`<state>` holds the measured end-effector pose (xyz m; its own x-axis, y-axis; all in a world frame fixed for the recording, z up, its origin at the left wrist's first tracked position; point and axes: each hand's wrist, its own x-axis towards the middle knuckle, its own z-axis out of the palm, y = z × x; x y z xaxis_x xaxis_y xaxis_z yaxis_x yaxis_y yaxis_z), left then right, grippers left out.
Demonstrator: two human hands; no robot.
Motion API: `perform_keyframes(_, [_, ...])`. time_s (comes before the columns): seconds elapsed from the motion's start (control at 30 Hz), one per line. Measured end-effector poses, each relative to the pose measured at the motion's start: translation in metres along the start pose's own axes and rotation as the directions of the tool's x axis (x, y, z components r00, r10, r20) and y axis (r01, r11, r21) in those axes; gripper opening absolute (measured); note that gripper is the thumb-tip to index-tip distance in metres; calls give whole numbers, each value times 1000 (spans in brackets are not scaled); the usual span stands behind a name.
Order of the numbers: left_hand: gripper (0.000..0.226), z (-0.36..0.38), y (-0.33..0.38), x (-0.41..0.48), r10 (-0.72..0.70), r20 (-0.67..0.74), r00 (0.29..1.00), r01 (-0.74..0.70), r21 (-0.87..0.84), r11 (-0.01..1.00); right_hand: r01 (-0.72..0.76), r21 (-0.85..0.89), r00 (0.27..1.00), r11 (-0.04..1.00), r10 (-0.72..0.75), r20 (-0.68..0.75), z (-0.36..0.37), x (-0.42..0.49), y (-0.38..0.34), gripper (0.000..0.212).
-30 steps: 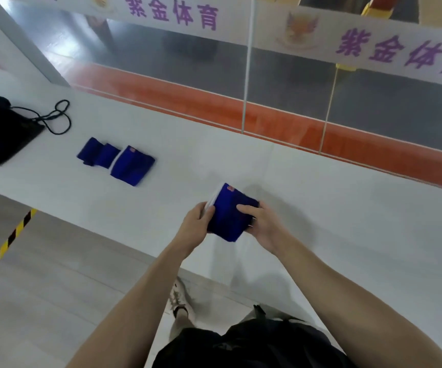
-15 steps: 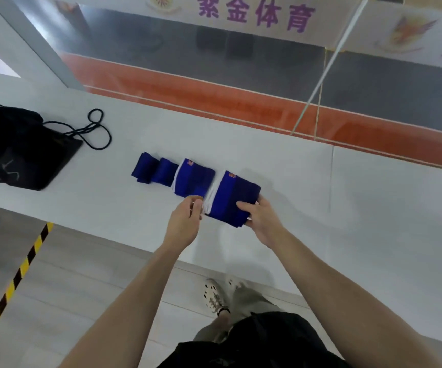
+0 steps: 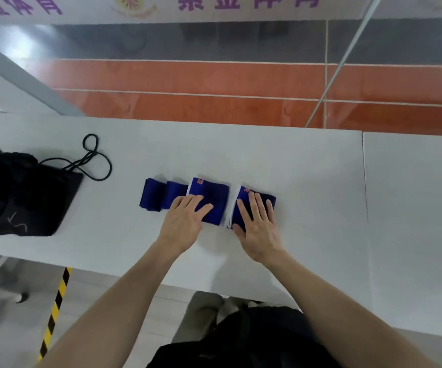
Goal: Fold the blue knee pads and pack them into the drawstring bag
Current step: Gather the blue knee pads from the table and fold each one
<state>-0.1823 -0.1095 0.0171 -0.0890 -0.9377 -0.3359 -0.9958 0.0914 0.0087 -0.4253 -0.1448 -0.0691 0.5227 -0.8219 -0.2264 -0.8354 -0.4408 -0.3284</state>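
Observation:
Three folded blue knee pads lie in a row on the white table (image 3: 307, 181). The leftmost pad (image 3: 158, 195) lies free. My left hand (image 3: 185, 221) rests flat, fingers spread, on the near part of the middle pad (image 3: 212, 192). My right hand (image 3: 257, 224) lies flat on the rightmost pad (image 3: 262, 197), which shows a white inner edge on its left side. Both hands press down without gripping. The black drawstring bag (image 3: 20, 195) lies at the table's left end, its cord (image 3: 95, 160) looped toward the pads.
A glass wall with an orange band and a white banner runs behind the table. A seam in the tabletop (image 3: 364, 181) lies to the right. Below the near edge, yellow-black tape (image 3: 55, 309) marks the floor.
I carried the folded pad left and set it down beside the other two. Both hands let go of it and now lie flat on the middle and right pads.

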Motion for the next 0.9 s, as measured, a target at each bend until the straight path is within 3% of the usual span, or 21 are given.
perform_keyframes(0.1, [68, 3, -2, 14, 56, 60, 997, -57, 21, 998, 30, -23, 999, 999, -30, 31, 0, 8, 4, 85])
perform_keyframes(0.33, [66, 6, -11, 33, 98, 76, 992, -93, -70, 993, 106, -51, 992, 993, -102, 70, -10, 29, 20, 82])
perform_keyframes(0.43, [71, 0, -11, 36, 138, 91, 986, -128, -102, 986, 104, -77, 989, 992, -94, 118, -18, 20, 18, 97])
perform_keyframes(0.5, [85, -8, -7, 40, 179, 78, 981, -166, -145, 975, 19, -34, 996, 999, -16, 85, -28, 8, 18, 111])
perform_keyframes(0.6, [106, -22, 5, 55, 243, 4, 970, -239, -167, 957, -267, 79, 964, 961, 266, 14, -31, -18, 20, 122])
perform_keyframes(0.7, [124, -36, 28, 78, 309, 51, 950, -299, -144, 943, -419, 182, 905, 890, 425, 5, -28, -36, 25, 112])
perform_keyframes(0.9, [154, -32, 65, 119, 406, 181, 896, -399, -72, 914, -442, 215, 883, 871, 464, -64, -30, -25, 26, 69])
